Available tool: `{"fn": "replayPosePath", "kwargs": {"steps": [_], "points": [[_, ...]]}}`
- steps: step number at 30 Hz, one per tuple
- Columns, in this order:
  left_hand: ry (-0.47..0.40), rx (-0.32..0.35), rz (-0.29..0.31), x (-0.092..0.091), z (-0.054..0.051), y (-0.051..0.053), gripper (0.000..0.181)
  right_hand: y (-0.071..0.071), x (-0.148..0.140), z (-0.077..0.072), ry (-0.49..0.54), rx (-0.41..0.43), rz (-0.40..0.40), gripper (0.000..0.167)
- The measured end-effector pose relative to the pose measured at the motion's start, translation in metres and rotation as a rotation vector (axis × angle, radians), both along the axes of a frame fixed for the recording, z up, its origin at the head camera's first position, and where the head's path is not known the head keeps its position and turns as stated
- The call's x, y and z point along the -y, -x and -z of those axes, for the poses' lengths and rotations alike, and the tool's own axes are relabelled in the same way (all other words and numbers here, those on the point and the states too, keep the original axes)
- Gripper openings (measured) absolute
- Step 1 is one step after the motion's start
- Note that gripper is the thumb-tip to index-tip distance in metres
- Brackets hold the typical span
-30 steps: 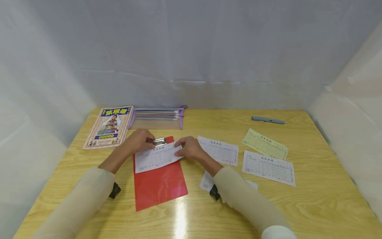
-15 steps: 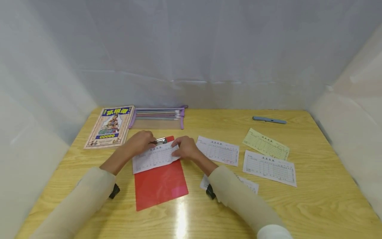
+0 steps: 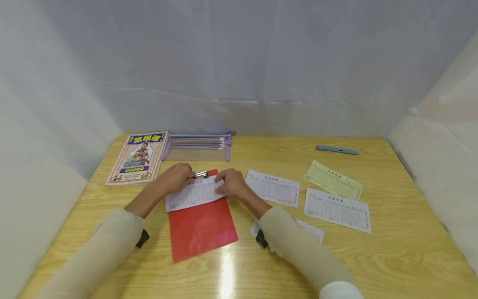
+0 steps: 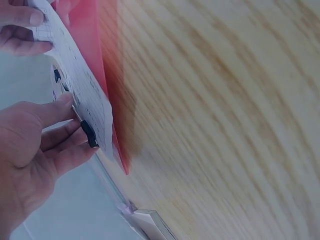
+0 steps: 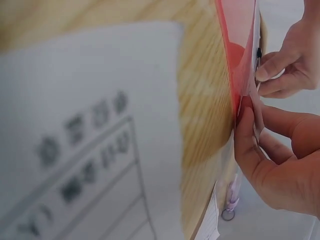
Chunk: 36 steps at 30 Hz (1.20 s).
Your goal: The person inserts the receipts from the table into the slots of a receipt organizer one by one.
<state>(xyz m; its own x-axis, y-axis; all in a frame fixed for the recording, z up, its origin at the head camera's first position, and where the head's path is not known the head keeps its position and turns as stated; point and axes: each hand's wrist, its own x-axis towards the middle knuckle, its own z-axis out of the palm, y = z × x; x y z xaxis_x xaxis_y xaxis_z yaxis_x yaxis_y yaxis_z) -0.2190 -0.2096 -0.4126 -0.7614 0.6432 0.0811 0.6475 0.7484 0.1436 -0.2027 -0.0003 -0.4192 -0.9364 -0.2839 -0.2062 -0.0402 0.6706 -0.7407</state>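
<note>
Head view, form sheet [image 3: 194, 197]: over the upper part of the red clipboard [image 3: 203, 230], by its clip [image 3: 202, 175].
Head view, left hand [image 3: 177, 178]: fingers grasping the clip.
Head view, right hand [image 3: 232, 182]: fingers pinching the form sheet's right end.
Head view, bench [image 3: 396, 249]: booklet [image 3: 137, 158] and purple-edged pouch [image 3: 198, 154] far left; blue pen [image 3: 337, 150], yellow form [image 3: 333, 179] and white forms [image 3: 337, 210] right.
Left wrist view, clip: held between thumb and fingers, black ends showing.
Right wrist view, form sheet: its edge caught between right thumb and fingers, beside the clipboard.
</note>
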Motion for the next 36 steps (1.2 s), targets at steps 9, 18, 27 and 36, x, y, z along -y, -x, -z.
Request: {"fn": "replayPosePath", "kwargs": {"steps": [9, 18, 27, 36], "points": [[-0.022, -0.021, 0.006, 0.0, 0.0, 0.0, 0.014, 0.008, 0.007, -0.002, -0.038, -0.057, -0.012, 0.033], [-0.014, -0.056, 0.002, 0.002, 0.001, -0.003, 0.014, 0.012, 0.013, -0.002, -0.06, -0.068, -0.009, 0.03], [0.014, -0.058, -0.029, -0.005, 0.004, -0.004, 0.018, 0.012, 0.011, 0.001, -0.099, -0.095, 0.009, 0.031], [0.029, -0.046, -0.071, -0.003, 0.001, -0.006, 0.018, 0.016, 0.01, -0.003, -0.162, -0.15, -0.02, 0.035]]}}
